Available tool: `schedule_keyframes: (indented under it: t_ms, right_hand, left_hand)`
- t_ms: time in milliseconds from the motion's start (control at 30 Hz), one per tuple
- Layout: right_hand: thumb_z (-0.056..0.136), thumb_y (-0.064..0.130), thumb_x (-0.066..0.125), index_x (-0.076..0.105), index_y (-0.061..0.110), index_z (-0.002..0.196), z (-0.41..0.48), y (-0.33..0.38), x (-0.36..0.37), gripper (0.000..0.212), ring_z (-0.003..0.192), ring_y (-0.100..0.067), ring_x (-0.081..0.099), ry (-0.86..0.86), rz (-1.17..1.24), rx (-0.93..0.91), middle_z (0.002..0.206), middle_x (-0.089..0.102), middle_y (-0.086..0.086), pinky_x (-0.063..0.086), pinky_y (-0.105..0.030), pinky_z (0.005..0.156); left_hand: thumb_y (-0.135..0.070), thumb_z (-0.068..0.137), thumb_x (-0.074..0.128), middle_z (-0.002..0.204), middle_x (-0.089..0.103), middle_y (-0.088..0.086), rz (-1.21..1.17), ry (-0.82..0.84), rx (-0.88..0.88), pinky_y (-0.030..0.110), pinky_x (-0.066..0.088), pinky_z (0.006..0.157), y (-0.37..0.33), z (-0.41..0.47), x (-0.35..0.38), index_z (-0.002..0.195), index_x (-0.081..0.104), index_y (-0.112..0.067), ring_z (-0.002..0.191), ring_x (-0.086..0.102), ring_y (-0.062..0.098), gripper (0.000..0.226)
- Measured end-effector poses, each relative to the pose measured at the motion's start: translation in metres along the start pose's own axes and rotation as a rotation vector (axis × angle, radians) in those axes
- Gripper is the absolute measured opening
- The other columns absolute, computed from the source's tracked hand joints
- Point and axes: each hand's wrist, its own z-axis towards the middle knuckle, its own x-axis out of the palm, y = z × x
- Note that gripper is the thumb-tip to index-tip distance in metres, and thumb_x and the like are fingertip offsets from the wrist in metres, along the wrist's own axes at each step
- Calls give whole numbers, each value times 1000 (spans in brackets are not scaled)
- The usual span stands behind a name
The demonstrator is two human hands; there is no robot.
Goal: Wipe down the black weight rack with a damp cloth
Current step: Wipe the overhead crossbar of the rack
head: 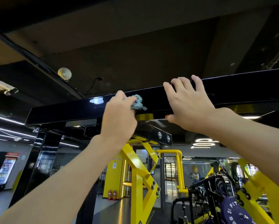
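Note:
A glossy black top crossbeam (63, 111) of the weight rack runs overhead from lower left to upper right. My left hand (117, 115) grips a bunched light-blue cloth (138, 102) and holds it against the beam's front face. My right hand (186, 101) rests on the beam to the right of the cloth, fingers spread over its top edge and thumb under its lower edge. A black upright post (43, 157) stands under the beam at the left.
Yellow frame struts (140, 172) rise below the beam in the middle, and more yellow machines stand at the right. A bolted black bracket (161, 136) hangs under the beam. A fridge (4, 168) stands far left. The dark ceiling is close above.

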Motion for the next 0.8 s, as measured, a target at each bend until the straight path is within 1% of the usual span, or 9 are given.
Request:
schedule_keyframes:
  t_ms: [100,167,267,300,367,433,600,733,800]
  right_hand:
    - [84,54,66,19,11,152,7,9,0,93,145,-32,23,-5,-6,-10,152,31,-14,12,-54,119]
    - [84,54,65,19,10,152,11,16,1,94,143,-32,27,-16,-4,-30,151,33,-13,14,-53,119]
    - [85,51,65,17,9,152,12,20,0,93,139,-32,33,-24,20,-14,148,37,-12,16,-53,118]
    - [85,50,66,18,9,152,11,21,1,92,138,-32,34,-28,19,-7,147,37,-13,16,-53,117]
    - [84,48,65,19,9,152,11,23,2,91,136,-32,34,-39,18,9,145,38,-12,16,-53,117]
    - [84,47,64,19,9,151,11,24,3,89,136,-32,34,-41,21,22,145,39,-12,15,-53,117]
    - [83,49,66,17,7,153,11,25,3,94,137,-31,34,-45,18,16,146,39,-12,16,-51,118]
    - [83,48,66,16,4,153,12,26,5,96,137,-30,36,-59,16,37,146,40,-11,16,-51,118]
    - [84,50,66,13,4,153,11,24,4,99,140,-29,33,-52,21,26,149,38,-11,15,-50,119]
  left_hand:
    - [8,83,62,97,54,13,-42,61,129,51,53,77,-22,-2,6,120,67,-3,86,57,31,39]
    - [5,84,61,96,53,13,-16,70,172,52,52,78,-14,6,4,122,67,-5,86,56,32,40]
    - [-2,90,59,96,51,13,63,-22,18,52,52,81,9,26,4,120,68,-7,86,57,32,32]
    - [-3,91,58,95,50,12,55,-32,3,51,52,80,7,27,5,117,69,-5,84,57,31,28]
    - [-4,91,57,94,48,10,5,1,86,49,52,77,-9,21,9,112,68,-4,82,55,29,23]
    - [-4,91,56,93,47,9,-40,30,157,48,51,75,-16,17,11,112,68,-4,80,53,27,24]
    - [-8,92,57,98,47,10,4,-22,18,50,51,82,-5,39,13,117,68,-8,86,56,29,28]
    - [-8,89,55,95,47,7,-53,61,216,47,50,76,-21,13,11,118,67,-9,81,53,25,32]
    - [-6,87,59,98,50,9,1,63,213,48,51,78,1,12,7,122,65,-8,86,54,27,36]
